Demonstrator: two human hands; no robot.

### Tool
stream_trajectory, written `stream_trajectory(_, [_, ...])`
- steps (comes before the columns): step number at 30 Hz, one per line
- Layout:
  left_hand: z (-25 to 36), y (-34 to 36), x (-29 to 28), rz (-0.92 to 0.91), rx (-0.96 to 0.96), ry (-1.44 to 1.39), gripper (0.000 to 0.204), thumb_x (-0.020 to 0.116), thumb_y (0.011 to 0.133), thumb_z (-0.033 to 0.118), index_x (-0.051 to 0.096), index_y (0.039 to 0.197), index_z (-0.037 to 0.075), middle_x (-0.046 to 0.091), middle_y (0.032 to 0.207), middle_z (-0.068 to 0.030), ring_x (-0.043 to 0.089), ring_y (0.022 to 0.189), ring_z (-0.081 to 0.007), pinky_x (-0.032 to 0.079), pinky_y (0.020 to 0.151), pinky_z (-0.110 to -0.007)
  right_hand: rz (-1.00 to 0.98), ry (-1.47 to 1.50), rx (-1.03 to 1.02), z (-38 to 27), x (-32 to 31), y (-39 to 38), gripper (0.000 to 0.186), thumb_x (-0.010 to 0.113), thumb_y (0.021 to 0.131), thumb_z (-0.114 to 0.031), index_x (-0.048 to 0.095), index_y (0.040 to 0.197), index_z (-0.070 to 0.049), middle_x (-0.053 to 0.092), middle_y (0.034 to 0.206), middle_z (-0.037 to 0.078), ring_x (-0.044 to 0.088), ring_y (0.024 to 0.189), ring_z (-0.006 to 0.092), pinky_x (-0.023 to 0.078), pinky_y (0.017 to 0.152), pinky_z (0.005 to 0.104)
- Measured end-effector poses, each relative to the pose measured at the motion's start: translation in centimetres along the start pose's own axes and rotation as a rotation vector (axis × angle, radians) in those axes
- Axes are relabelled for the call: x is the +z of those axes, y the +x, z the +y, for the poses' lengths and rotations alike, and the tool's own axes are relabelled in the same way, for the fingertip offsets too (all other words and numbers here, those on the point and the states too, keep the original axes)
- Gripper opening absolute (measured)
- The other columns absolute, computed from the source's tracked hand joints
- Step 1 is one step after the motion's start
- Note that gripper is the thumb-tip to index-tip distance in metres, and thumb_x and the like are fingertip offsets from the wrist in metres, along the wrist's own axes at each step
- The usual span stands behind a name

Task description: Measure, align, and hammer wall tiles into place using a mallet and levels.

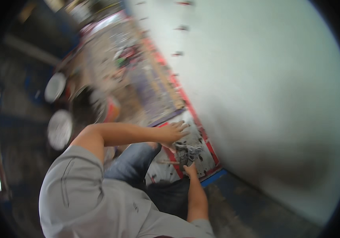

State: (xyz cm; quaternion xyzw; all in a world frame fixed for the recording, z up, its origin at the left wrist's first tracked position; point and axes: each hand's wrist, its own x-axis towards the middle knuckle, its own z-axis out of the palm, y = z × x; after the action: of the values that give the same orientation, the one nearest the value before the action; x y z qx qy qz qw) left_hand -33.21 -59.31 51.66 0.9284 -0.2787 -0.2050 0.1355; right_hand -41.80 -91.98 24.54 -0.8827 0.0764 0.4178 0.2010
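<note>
My left hand [173,131] reaches across with its fingers stretched out and apart, over a white, dark-spotted surface with red edging [195,137]. Nothing shows in its fingers. Just below it is a crumpled grey rag [190,151], smudged dark. My right hand [190,169] is closed at the lower edge of a dark, stained object [184,161] under the rag; blur hides its exact kind. A thin light stick [167,162] lies to the left of that object.
A large pale panel [273,79] stands along the right. To the left are a worn board [98,59] with scattered bits, two round white lids or bucket tops [60,129] and a red-and-white bucket [112,109]. Dark floor [237,206] lies at lower right.
</note>
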Motion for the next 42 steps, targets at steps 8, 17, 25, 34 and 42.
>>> stream_trajectory(8, [6.7,-39.3,-3.4,-0.077,-1.059,-0.933,0.099,0.065,0.087,0.072,0.041,0.155,0.004,0.048,0.153,-0.0241,0.051,0.137,-0.0427,0.043,0.112,-0.052,-0.075,-0.461,-0.414,-10.6,-5.1,-34.3,0.079,0.064,0.094,-0.052,0.045,0.154,-0.005,0.052,0.149,0.027,0.044,0.141,0.0473,0.032,0.119,0.0534])
stream_trajectory(17, [17.3,-62.3,-11.8,0.089,-1.596,-1.202,0.086,0.066,0.086,0.066,0.058,0.143,0.001,0.061,0.141,-0.0252,0.058,0.132,-0.0389,0.046,0.111,-0.045,-0.516,0.151,-0.257,-31.4,-27.5,-50.3,0.041,0.065,0.100,-0.038,0.068,0.114,0.000,0.070,0.100,0.012,0.070,0.085,0.0177,0.057,0.069,0.0346])
stream_trajectory(25, [22.8,-63.3,-13.3,0.731,-1.674,-1.382,0.074,0.070,0.090,0.053,0.063,0.134,-0.007,0.067,0.129,-0.0281,0.063,0.126,-0.0378,0.049,0.106,-0.041,-0.066,0.351,-0.015,-36.3,-36.9,-40.2,0.038,0.066,0.097,-0.034,0.065,0.114,0.000,0.071,0.100,0.011,0.069,0.081,0.0215,0.058,0.071,0.0361])
stream_trajectory(34, [19.0,-65.2,-8.7,0.724,-2.008,-1.446,0.073,0.072,0.087,0.053,0.067,0.128,-0.008,0.068,0.127,-0.0285,0.065,0.123,-0.0375,0.051,0.104,-0.041,-0.287,0.307,-0.184,-56.7,-31.3,-36.7,0.046,0.070,0.095,-0.033,0.064,0.124,0.002,0.071,0.109,0.016,0.072,0.091,0.0264,0.060,0.077,0.0385])
stream_trajectory(42, [-4.4,-64.6,-11.3,0.778,-2.028,-1.400,0.072,0.075,0.085,0.053,0.069,0.122,-0.008,0.070,0.122,-0.0283,0.067,0.119,-0.0384,0.053,0.100,-0.042,-0.397,0.134,-0.385,-86.7,-27.0,-27.2,0.039,0.071,0.095,-0.033,0.067,0.116,0.000,0.072,0.100,0.010,0.070,0.082,0.0193,0.059,0.070,0.0336])
